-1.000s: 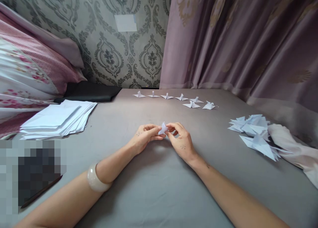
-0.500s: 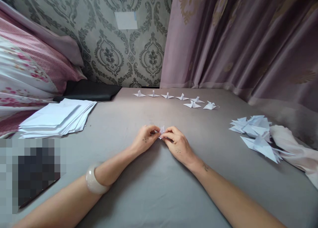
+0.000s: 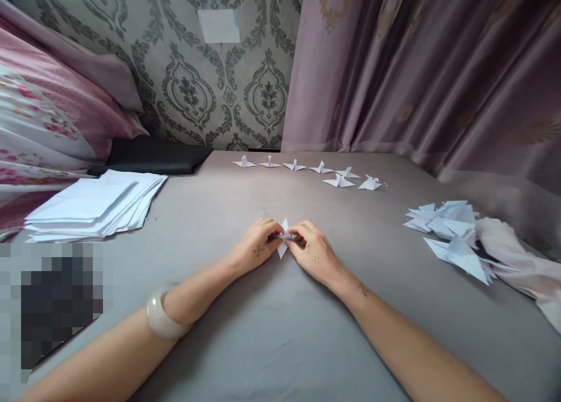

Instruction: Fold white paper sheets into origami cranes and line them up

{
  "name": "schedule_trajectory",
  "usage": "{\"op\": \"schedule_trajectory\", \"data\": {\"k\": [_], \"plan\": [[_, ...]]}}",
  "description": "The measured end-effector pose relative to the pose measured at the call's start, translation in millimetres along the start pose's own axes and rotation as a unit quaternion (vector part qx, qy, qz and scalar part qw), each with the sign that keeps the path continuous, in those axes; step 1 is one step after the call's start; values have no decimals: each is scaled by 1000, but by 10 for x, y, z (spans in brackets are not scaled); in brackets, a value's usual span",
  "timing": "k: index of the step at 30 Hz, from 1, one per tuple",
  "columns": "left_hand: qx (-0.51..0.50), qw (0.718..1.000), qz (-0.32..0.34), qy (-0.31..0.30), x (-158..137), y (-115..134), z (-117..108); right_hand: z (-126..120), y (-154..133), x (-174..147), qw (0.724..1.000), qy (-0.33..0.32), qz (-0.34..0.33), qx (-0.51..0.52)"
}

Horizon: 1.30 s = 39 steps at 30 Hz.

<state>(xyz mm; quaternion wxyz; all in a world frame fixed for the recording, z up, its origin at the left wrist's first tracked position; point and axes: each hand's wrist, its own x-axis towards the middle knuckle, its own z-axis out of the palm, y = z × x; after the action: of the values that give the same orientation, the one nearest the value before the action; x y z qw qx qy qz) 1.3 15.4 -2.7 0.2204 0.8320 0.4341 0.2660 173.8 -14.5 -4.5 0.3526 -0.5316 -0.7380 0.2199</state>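
Observation:
A small white folded paper crane (image 3: 283, 250) is between my hands, low over the middle of the grey-covered table (image 3: 272, 326). My left hand (image 3: 258, 247) pinches its left side between thumb and fingers. On the opposite side, my right hand (image 3: 316, 253) pinches it the same way. Two pointed paper flaps show, one toward the far side and one toward me. My fingertips hide the crane's ends.
Several small paper cranes (image 3: 294, 165) stand in a row at the back. Larger cranes (image 3: 456, 256) lie heaped at right, by a pale cloth (image 3: 504, 256). Stacked white paper (image 3: 92, 203) and a black folded item (image 3: 158, 155) sit at left. A blurred dark patch covers the lower left.
The crane has turned in my fingers, so its two flaps now spread away from me and toward me. Both hands keep their pinch and have barely shifted.

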Motion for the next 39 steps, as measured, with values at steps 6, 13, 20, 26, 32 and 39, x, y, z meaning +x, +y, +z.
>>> {"op": "schedule_trajectory", "data": {"k": [6,13,20,26,32,39], "plan": [[-22,999,2,-25,4,26,-35,-42,-15,0,1000,-10,-5,-16],[-25,1000,2,-12,1,-3,-25,-62,-114,-9,999,22,13,28],[2,1000,23,6,-12,-14,-9,-46,-246,38,996,3,88,30],[1,1000,9,5,2,-25,-8,-83,-278,66,990,66,117,50],[-16,1000,20,14,12,-46,15,-57,-212,61,990,23,127,49],[-28,999,30,18,23,-47,36,-37,-258,131,986,-1,162,43]]}}
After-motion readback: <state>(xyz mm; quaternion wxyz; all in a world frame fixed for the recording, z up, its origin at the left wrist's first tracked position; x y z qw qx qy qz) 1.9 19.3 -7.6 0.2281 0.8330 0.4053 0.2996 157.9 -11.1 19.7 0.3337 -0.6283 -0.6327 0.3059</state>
